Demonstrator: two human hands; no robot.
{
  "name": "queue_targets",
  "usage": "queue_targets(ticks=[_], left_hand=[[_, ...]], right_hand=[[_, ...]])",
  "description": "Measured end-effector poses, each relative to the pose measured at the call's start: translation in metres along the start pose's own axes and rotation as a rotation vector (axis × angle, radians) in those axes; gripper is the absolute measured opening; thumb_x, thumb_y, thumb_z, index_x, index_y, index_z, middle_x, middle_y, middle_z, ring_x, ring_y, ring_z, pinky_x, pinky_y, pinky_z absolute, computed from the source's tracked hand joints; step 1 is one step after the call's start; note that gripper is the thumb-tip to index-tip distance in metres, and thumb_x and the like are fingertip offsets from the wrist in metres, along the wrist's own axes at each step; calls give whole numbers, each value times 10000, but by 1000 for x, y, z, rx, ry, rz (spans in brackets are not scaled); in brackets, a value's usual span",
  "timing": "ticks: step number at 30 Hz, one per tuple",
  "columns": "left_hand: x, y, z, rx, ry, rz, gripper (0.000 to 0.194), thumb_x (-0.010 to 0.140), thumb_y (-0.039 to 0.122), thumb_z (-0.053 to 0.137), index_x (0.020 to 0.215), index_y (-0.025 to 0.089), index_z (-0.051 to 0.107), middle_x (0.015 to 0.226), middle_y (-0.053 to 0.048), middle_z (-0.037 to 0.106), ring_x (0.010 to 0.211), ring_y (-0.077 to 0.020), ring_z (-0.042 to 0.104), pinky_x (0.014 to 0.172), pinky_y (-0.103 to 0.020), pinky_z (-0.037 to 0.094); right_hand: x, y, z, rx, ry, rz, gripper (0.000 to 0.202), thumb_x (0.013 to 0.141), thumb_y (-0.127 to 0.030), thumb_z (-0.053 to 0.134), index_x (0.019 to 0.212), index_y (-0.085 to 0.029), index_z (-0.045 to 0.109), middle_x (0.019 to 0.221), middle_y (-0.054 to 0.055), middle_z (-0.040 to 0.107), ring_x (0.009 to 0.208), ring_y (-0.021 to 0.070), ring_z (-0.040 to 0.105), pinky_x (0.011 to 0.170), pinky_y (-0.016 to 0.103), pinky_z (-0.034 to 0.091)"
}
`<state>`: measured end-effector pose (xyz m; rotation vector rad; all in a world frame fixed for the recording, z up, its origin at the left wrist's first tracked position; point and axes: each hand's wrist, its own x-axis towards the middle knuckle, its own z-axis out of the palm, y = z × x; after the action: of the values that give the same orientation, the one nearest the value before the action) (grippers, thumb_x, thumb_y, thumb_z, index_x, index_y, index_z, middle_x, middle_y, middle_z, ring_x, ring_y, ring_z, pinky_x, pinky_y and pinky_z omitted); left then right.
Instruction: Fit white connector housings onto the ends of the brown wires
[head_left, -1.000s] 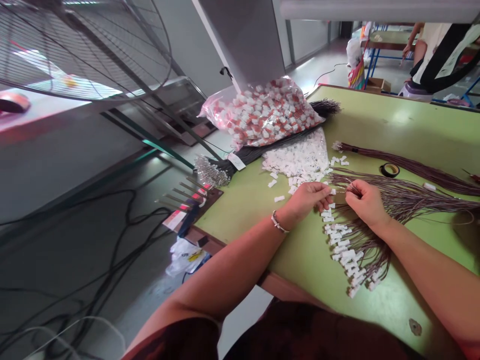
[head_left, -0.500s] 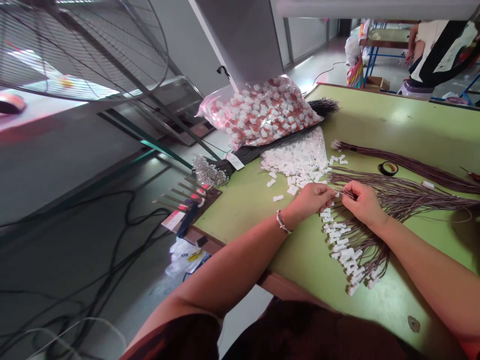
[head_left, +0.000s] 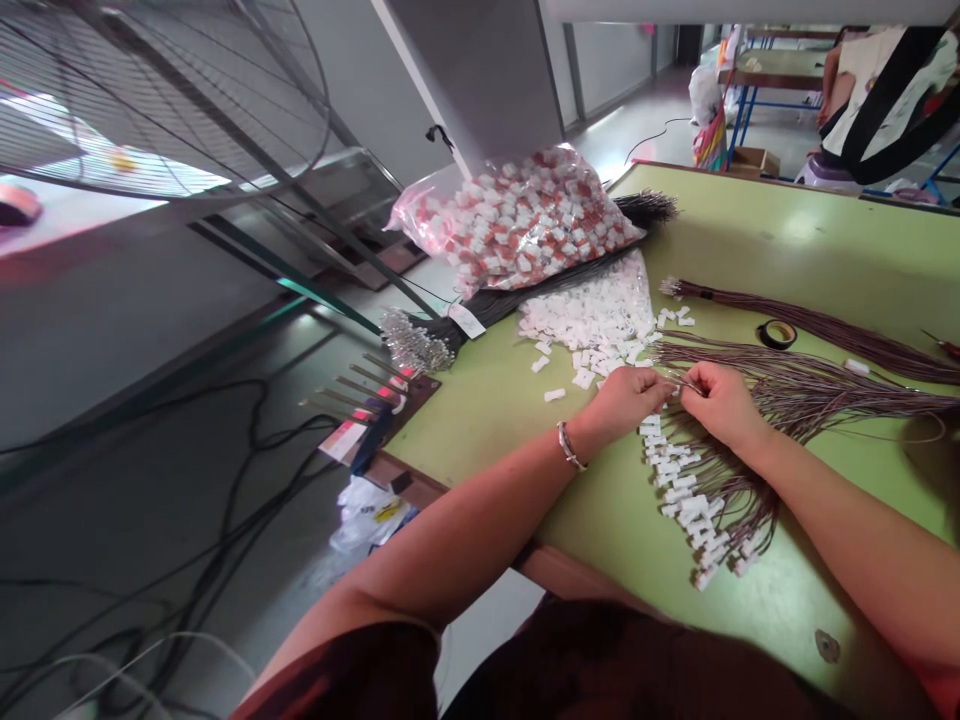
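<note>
My left hand (head_left: 634, 398) is closed in a pinch on a small white connector housing, mostly hidden by the fingertips. Close beside it, my right hand (head_left: 718, 402) pinches a thin brown wire (head_left: 681, 382), whose end points at the left fingertips. Below the hands, a fanned row of white connectors (head_left: 694, 510) fitted on brown wires lies on the green table (head_left: 480, 430). A bundle of brown wires (head_left: 825, 385) stretches right from behind my right hand. Loose white housings (head_left: 583, 378) spill from a clear bag (head_left: 592, 310) just beyond my left hand.
A large bag of white and orange pieces (head_left: 525, 225) rests on a black wire bundle (head_left: 517, 295) with a tag. Further right are a tape roll (head_left: 777, 334) and another tied brown bundle (head_left: 810, 320). A pronged rack (head_left: 367, 395) sits at the left edge; a fan (head_left: 172, 100) stands beyond.
The two hands stay pinched together at nearly the same spot, with slightly more wire showing between the fingertips. The view has shifted a little.
</note>
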<state>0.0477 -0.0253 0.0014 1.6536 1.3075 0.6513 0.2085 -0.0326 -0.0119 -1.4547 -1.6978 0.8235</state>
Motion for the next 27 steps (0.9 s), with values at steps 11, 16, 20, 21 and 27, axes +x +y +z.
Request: queue_targets(ticks=[11,16,20,21,27], left_hand=[[1,-1,-2,-36,-27,-57,312,793,369,512,578,147,560,483,33,491,422,-62,360,445,-199,295],[1,-2,-1,27,-8,-18,314,776,356,522,543,147,550,463,34,479,427,-66,353,446,-204,286],[0,-3,-1,48,-24,7,312,775,363,524,549,148,548,477,31,483,443,-69,363,465,-207,301],[0,-5,-2,38,-25,9,311,778,364,518,557,148,549,485,29,490,446,-70,367,469,-209,305],[-3,-14,-12,-24,-9,-18,295,782,379,518,604,149,568,505,30,497,437,-65,368,462,-206,290]], right_hand=[[2,-2,-7,46,-60,69,109,604,-273,513,565,-172,525,466,-47,422,457,77,319,447,224,238],[1,0,-5,-30,-72,52,105,605,-275,503,567,-178,507,482,-46,426,473,82,325,463,228,249],[2,-3,-8,-26,-85,43,112,593,-284,487,547,-182,487,482,-48,404,487,85,323,473,230,255],[2,-4,-9,-8,-82,45,112,589,-287,482,549,-182,487,486,-48,403,493,87,326,477,230,259],[4,-5,-13,106,-57,124,120,568,-298,492,567,-179,503,510,-43,428,513,92,341,495,234,268]])
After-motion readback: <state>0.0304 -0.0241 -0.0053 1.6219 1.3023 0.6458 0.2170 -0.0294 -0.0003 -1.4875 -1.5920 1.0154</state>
